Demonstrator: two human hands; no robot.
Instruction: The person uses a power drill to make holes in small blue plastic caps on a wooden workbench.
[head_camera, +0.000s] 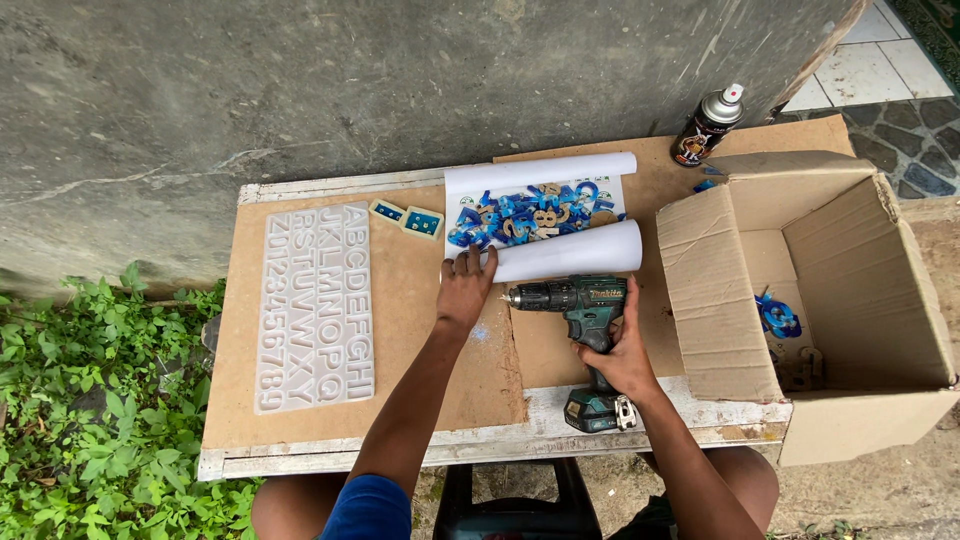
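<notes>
Right hand (618, 350) wrapped around the grip of a teal-and-black cordless drill (578, 305), fingers closed on the handle, chuck pointing toward 9 o'clock, battery base at 6 o'clock near the table edge. Left hand (466, 288) laid flat and loosely spread, fingertips (470, 262) pressing the lower curled edge of a white paper sheet (560, 250). On that sheet, at 12 o'clock from the drill, a heap of blue and tan cast letters (525, 215). At 9 o'clock from the left hand, well apart, a pale translucent alphabet mould (317, 305) lying flat on the brown board tabletop (420, 340). At 3 o'clock from the drill, an open brown cardboard box (800, 290) tipped on its side. Beyond it, at 1 o'clock, an upright black spray can (709, 124) with a silver cap.
</notes>
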